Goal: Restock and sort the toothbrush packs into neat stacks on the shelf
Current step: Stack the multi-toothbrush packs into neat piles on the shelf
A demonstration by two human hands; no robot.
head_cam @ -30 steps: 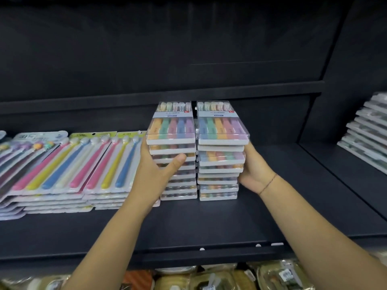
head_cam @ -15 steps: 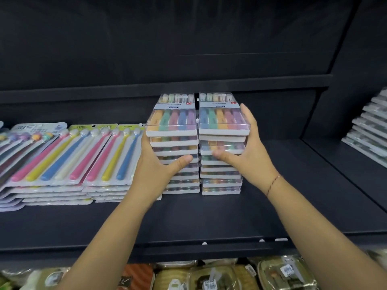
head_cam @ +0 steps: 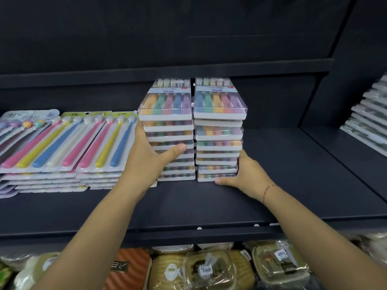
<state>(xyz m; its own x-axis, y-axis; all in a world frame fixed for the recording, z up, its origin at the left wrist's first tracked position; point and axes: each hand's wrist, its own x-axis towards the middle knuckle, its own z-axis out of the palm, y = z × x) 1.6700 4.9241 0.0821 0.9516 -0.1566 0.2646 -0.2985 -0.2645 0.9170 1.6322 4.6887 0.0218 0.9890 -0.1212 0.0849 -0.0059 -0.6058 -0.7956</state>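
While my right hand (head_cam: 244,174) cups the right stack (head_cam: 218,130) base, my left hand (head_cam: 150,150) clasps the left stack (head_cam: 169,132) alongside.

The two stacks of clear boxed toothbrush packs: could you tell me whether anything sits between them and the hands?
Nothing visible does. The left hand already presses the left stack of clear boxed packs, the right hand the base of the right stack. Flat carded toothbrush packs lie just left.

- A shop: dark shelf (head_cam: 209,206) carries stacked toothbrush packs (head_cam: 194,114) at centre.
- Blister packs (head_cam: 62,143) stacked at left.
- Wrapped goods (head_cam: 209,266) with price labels (head_cam: 206,271) along the bottom.
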